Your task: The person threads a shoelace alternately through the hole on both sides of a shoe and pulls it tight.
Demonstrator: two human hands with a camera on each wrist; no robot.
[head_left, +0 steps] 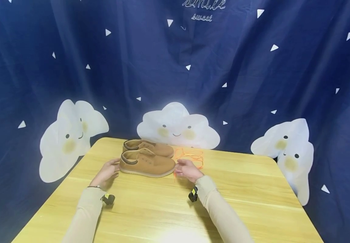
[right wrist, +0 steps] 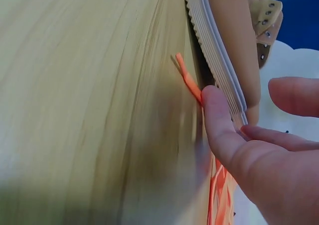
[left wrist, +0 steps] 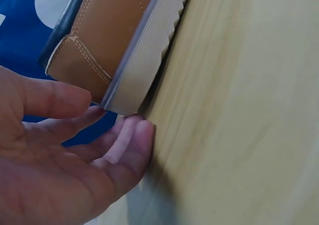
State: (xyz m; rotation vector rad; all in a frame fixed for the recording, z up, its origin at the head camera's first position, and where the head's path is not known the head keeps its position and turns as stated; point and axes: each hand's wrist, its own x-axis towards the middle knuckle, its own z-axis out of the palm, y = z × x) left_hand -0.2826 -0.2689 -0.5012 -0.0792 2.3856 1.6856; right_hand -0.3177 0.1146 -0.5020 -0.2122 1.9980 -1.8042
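Two brown lace-up shoes without laces stand side by side, toes to the right; the near shoe (head_left: 149,165) partly covers the far shoe (head_left: 163,149). At the near shoe's heel is my left hand (head_left: 106,172), its loosely bent fingertips right at the sole's back edge in the left wrist view. My right hand (head_left: 188,169) is by the toe; in the right wrist view its fingertips meet the pale ridged sole (right wrist: 217,51), thumb held apart. Orange shoelaces (head_left: 193,157) lie loosely looped beyond the right hand, one end (right wrist: 187,78) poking out past its fingers.
The shoes are near the back edge of a light wooden table (head_left: 150,209). Behind it hangs a dark blue curtain (head_left: 150,50) with white triangles and smiling clouds. Small black cameras are strapped to both wrists.
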